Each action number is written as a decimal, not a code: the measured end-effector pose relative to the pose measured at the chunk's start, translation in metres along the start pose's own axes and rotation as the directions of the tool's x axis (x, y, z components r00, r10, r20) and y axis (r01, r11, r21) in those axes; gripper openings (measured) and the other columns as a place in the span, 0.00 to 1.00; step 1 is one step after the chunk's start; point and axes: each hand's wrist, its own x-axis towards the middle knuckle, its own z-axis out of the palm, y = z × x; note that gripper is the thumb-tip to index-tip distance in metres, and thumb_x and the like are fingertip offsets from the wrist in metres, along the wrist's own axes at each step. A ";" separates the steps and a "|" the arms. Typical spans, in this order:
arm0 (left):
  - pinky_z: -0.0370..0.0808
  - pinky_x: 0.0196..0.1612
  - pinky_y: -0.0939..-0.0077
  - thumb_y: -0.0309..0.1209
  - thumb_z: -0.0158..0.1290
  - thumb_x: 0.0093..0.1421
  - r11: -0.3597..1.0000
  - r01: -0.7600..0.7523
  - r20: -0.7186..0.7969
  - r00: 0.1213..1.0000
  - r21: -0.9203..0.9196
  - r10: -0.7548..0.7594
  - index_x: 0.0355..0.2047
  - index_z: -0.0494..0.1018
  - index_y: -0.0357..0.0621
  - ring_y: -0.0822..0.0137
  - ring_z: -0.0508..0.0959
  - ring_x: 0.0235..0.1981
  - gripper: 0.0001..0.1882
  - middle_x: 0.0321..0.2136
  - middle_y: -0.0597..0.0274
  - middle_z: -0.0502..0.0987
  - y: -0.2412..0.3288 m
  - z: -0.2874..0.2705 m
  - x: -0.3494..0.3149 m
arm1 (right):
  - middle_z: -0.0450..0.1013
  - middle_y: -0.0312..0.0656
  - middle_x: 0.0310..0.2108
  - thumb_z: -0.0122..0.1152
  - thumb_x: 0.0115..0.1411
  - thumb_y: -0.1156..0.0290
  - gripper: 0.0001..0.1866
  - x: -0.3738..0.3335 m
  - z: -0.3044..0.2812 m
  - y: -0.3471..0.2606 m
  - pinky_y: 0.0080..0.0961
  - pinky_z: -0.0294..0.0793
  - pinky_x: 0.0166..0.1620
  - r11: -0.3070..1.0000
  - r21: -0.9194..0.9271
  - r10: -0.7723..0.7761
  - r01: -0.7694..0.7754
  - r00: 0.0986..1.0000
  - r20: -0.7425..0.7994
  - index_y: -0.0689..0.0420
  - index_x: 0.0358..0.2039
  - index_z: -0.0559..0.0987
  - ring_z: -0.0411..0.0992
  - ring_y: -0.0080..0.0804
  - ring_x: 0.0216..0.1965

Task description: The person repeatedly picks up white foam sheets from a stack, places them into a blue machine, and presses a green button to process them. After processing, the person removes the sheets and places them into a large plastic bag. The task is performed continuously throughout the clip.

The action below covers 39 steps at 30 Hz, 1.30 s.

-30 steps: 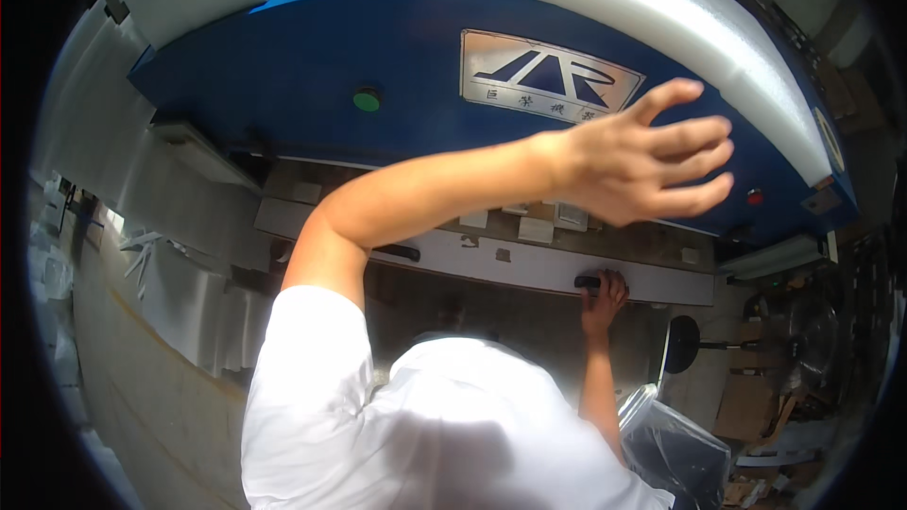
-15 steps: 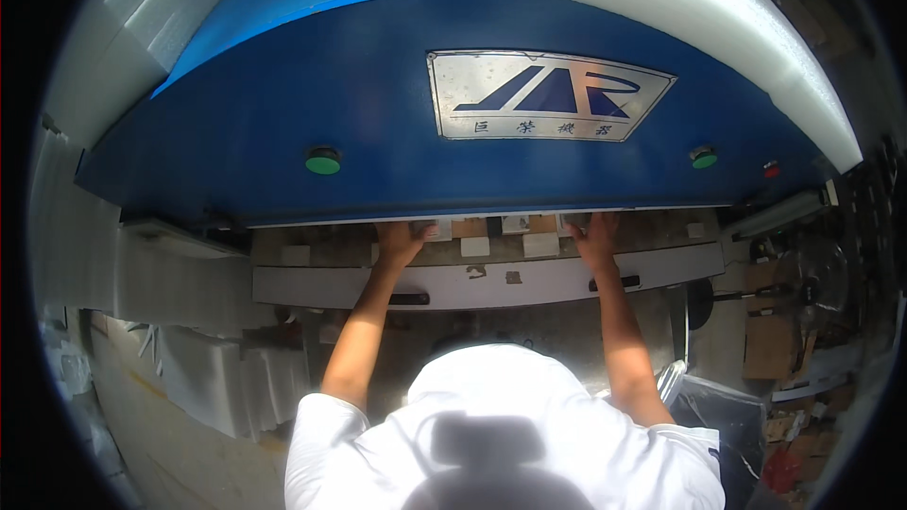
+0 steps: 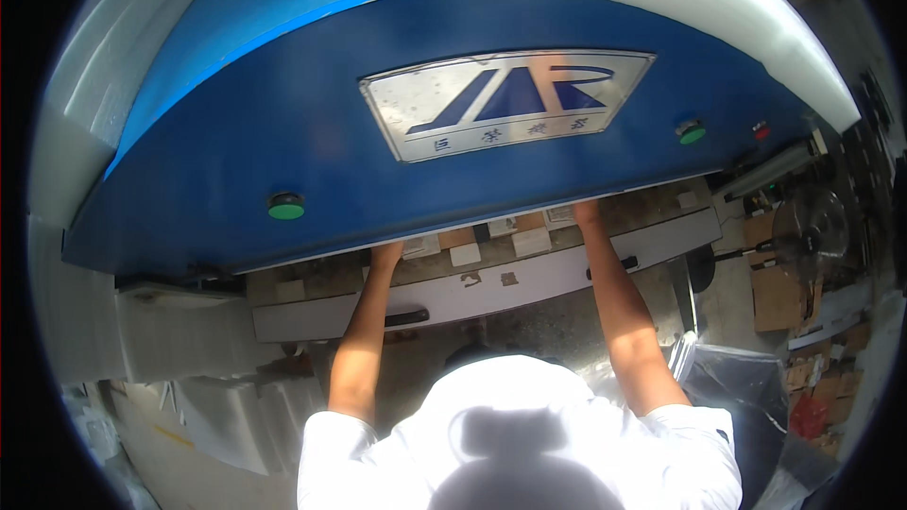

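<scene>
Both my arms reach forward under the lower edge of a wide blue machine panel (image 3: 312, 151). My left hand (image 3: 385, 253) is mostly tucked beneath that edge, beside a pale flat piece (image 3: 421, 246). Farther right, my right hand (image 3: 587, 212) goes under the same edge, next to another pale flat piece (image 3: 559, 215). The fingers of both hands are hidden, so whether they grip anything does not show. Between the hands, white blocks (image 3: 531, 243) and brown pieces lie on the machine bed (image 3: 642, 212).
A light front rail (image 3: 548, 274) with black handles (image 3: 406, 317) runs before the bed. Green buttons (image 3: 285, 208) and a red button (image 3: 761, 130) stick out of the panel. White foam sheets (image 3: 213, 397) stand at left; a fan (image 3: 811, 238) stands at right.
The view has tilted, so the panel now slopes up to the right. Both hands have gone farther under the panel edge, and their fingers are now out of sight.
</scene>
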 end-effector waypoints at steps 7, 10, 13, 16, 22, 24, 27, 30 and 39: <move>0.54 0.65 0.65 0.23 0.58 0.57 0.785 0.089 -0.160 0.959 -0.613 -0.234 0.47 0.72 0.42 0.58 0.62 0.61 0.17 0.56 0.54 0.65 0.099 -0.028 -0.069 | 0.72 0.45 0.53 0.58 0.63 0.73 0.11 -0.066 -0.058 -0.052 0.33 0.63 0.61 0.804 0.571 0.234 -0.169 0.971 -0.042 0.65 0.43 0.79 0.67 0.35 0.55; 0.49 0.67 0.63 0.22 0.61 0.51 0.805 0.157 -0.022 0.978 -0.572 -0.206 0.41 0.71 0.46 0.57 0.57 0.65 0.17 0.60 0.55 0.60 0.131 -0.013 -0.125 | 0.72 0.48 0.55 0.61 0.59 0.74 0.11 -0.121 -0.135 -0.065 0.35 0.61 0.62 0.866 0.492 0.199 -0.089 0.964 -0.175 0.66 0.40 0.80 0.67 0.39 0.59; 0.48 0.68 0.58 0.21 0.61 0.48 0.800 0.236 0.190 0.970 -0.552 -0.155 0.39 0.68 0.50 0.53 0.53 0.67 0.19 0.62 0.55 0.53 0.209 0.027 -0.164 | 0.70 0.53 0.57 0.60 0.56 0.72 0.13 -0.201 -0.244 -0.037 0.37 0.60 0.65 0.786 0.586 0.456 -0.197 0.826 -0.333 0.63 0.41 0.79 0.66 0.44 0.60; 0.56 0.66 0.52 0.33 0.64 0.49 0.787 0.181 0.421 0.901 -0.589 0.108 0.41 0.70 0.49 0.49 0.55 0.66 0.21 0.62 0.51 0.53 0.299 0.082 -0.192 | 0.72 0.48 0.53 0.54 0.61 0.68 0.20 -0.290 -0.362 -0.016 0.36 0.72 0.56 0.566 0.822 0.630 -0.070 0.679 -0.376 0.59 0.53 0.72 0.71 0.39 0.52; 0.59 0.64 0.47 0.33 0.61 0.55 0.163 0.003 0.163 -0.044 -0.987 0.986 0.60 0.66 0.43 0.43 0.56 0.67 0.32 0.65 0.41 0.56 0.536 0.111 -0.210 | 0.75 0.41 0.48 0.47 0.69 0.52 0.28 -0.342 -0.461 -0.068 0.34 0.76 0.44 -0.376 0.735 0.266 0.564 0.826 -0.497 0.56 0.62 0.68 0.72 0.34 0.46; 0.60 0.63 0.44 0.30 0.63 0.51 0.091 -0.299 0.102 -0.020 -0.950 0.995 0.60 0.67 0.43 0.40 0.57 0.66 0.34 0.65 0.40 0.56 0.574 0.105 -0.191 | 0.73 0.40 0.52 0.42 0.68 0.44 0.33 -0.340 -0.460 -0.054 0.32 0.73 0.44 -0.302 0.692 0.358 0.656 0.751 -0.555 0.56 0.64 0.65 0.69 0.34 0.48; 0.61 0.62 0.40 0.28 0.66 0.45 0.085 -0.745 0.036 0.082 -0.662 0.996 0.60 0.66 0.43 0.36 0.60 0.64 0.39 0.65 0.40 0.58 0.598 0.098 -0.123 | 0.72 0.42 0.53 0.49 0.65 0.43 0.36 -0.340 -0.448 -0.038 0.34 0.71 0.49 -0.098 0.867 0.400 0.488 0.817 -0.415 0.56 0.64 0.65 0.68 0.36 0.51; 0.47 0.66 0.35 0.34 0.65 0.50 0.162 -0.987 -0.020 0.161 0.010 0.987 0.64 0.64 0.47 0.38 0.49 0.69 0.40 0.67 0.42 0.54 0.623 0.064 -0.022 | 0.72 0.44 0.54 0.54 0.63 0.44 0.37 -0.351 -0.442 -0.038 0.37 0.70 0.51 0.024 0.938 0.458 0.347 0.830 -0.319 0.57 0.64 0.64 0.69 0.38 0.50; 0.78 0.46 0.62 0.37 0.72 0.42 0.401 -0.606 -0.027 0.530 0.687 0.847 0.55 0.70 0.44 0.47 0.79 0.49 0.39 0.48 0.55 0.79 0.628 -0.026 0.115 | 0.72 0.47 0.52 0.55 0.63 0.44 0.36 -0.319 -0.440 -0.025 0.39 0.70 0.52 0.011 0.992 0.483 0.123 0.868 -0.113 0.58 0.62 0.65 0.71 0.41 0.50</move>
